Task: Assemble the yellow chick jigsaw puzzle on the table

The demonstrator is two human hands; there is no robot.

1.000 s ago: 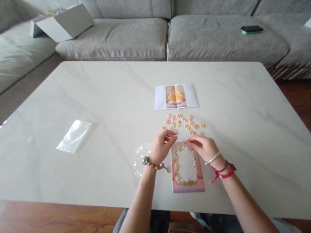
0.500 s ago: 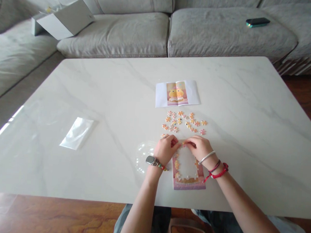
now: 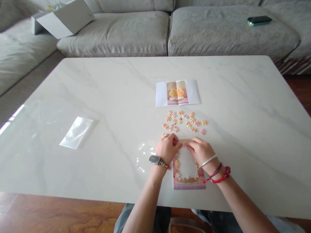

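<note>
The puzzle border lay in the lower middle of the frame, just right of centre, its long axis running up and down the frame and leaning only slightly. White showed inside its ring of patterned pieces. The hands met it from its far short side: the left hand at its upper left corner, the right hand at its upper right. Neither was clearly nearer to that short side, but a small orange piece at the gap between the fingertips sat closer to the right ones.

Both hands were curled with thumbs and fingers brought together, the two sets of fingertips close but apart. Whether either gripped a piece could not be told, since the fingers hid it. The loose pieces spread just above the hands in the frame, below the printed sheet, and one lay right by the left knuckles.

Compared with the picture a second earlier, the left hand had moved right, from beside the border's corner onto it, narrowing the gap between the hands. The left wrist had turned so that a watch faced up. The whole view had also shifted slightly.
</note>
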